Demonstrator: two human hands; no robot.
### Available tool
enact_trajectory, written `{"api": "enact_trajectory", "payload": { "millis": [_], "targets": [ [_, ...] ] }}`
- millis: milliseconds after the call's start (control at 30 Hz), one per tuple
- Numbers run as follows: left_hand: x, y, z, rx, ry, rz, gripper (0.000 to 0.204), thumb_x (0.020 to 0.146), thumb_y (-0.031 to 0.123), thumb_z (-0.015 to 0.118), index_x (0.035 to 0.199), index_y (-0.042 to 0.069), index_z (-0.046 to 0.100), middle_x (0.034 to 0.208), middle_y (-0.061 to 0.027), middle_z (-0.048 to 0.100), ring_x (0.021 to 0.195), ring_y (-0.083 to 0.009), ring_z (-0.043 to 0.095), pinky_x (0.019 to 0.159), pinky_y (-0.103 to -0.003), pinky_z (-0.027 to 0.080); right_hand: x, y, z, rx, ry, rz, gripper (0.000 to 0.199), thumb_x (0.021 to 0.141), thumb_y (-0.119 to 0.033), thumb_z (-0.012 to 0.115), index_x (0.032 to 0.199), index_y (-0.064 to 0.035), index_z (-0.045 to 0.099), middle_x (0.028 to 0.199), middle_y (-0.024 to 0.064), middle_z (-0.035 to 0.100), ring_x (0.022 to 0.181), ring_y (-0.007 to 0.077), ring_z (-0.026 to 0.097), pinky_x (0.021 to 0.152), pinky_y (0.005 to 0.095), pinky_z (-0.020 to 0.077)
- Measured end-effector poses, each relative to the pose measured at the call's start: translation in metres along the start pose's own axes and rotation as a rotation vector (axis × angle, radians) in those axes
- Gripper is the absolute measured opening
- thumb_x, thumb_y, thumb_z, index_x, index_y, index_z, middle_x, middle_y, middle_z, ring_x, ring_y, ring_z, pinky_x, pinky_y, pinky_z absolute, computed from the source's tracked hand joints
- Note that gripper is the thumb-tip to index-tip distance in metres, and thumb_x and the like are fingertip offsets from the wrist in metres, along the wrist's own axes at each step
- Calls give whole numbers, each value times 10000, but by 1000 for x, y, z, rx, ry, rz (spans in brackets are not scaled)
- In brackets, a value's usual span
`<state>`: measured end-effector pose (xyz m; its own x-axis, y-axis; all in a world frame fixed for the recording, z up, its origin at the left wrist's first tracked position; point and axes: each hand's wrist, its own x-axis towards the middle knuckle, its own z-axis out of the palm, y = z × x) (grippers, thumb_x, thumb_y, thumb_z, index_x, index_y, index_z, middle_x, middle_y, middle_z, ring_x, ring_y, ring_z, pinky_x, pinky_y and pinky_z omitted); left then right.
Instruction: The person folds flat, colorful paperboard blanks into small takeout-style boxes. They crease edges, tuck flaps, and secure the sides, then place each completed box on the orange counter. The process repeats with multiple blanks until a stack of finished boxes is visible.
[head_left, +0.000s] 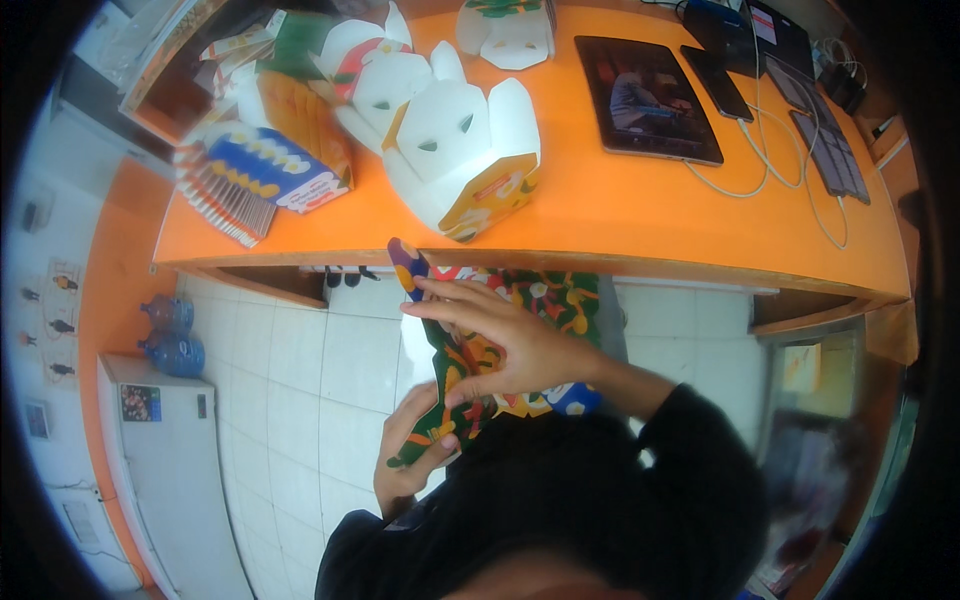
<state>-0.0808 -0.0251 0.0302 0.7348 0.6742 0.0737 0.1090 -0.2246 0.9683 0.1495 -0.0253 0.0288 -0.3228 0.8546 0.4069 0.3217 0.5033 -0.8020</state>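
Note:
A folding food carton [448, 362], dark green with a colourful print, is held upright on its edge in front of my body, below the desk's front edge. My left hand [408, 445] grips its lower end, thumb on the near side. Over its upper part lies my right hand [515, 340], fingers reaching across the top flap and thumb pressing lower down. Just behind it, in the lap area, are more printed carton blanks [565, 300], partly covered by my right hand and forearm.
On the orange desk [560, 215] stand opened white-lined cartons [455, 135] and a fanned stack of flat blanks [225, 195]. To the right lie a tablet [650, 100], a phone [716, 82], cables and a laptop [790, 60]. Water jugs [172, 350] rest beside a white fridge [165, 430].

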Motion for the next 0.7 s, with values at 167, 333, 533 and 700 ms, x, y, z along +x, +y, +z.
{"api": "enact_trajectory", "payload": {
  "millis": [167, 333, 533, 700],
  "targets": [
    [3, -23, 8, -552, 32, 54, 568, 749, 134, 636, 1272, 5, 457, 1394, -253, 345, 1291, -364, 377, 1053, -429, 332, 3, -1, 5, 314, 139, 65, 860, 718, -402, 774, 1418, -119, 361, 1406, 177, 386, 1291, 276, 411, 1019, 342, 373],
    [4, -33, 7, -779, 45, -106, 619, 656, 70, 649, 1235, -37, 458, 1260, -239, 493, 1172, -336, 497, 1038, -407, 353, -11, -3, -9, 56, 64, 281, 771, 699, -423, 783, 1331, -87, 495, 1238, 156, 537, 1101, 221, 553, 892, 310, 450],
    [19, -40, 12, -996, 84, -229, 667, 607, 40, 615, 1240, -88, 449, 1144, -203, 580, 1060, -258, 569, 926, -322, 440, -21, -4, -18, 197, 95, 333, 668, 720, -343, 787, 1278, -60, 553, 1103, 143, 640, 991, 181, 615, 862, 290, 464],
    [23, -42, 17, -935, 189, -361, 666, 527, 79, 576, 1159, -115, 498, 1048, -237, 616, 939, -302, 629, 885, -336, 492, -28, 0, -19, 284, 85, 377, 573, 759, -259, 771, 1224, 9, 571, 1039, 126, 667, 926, 151, 633, 826, 279, 485]
  ]
}}
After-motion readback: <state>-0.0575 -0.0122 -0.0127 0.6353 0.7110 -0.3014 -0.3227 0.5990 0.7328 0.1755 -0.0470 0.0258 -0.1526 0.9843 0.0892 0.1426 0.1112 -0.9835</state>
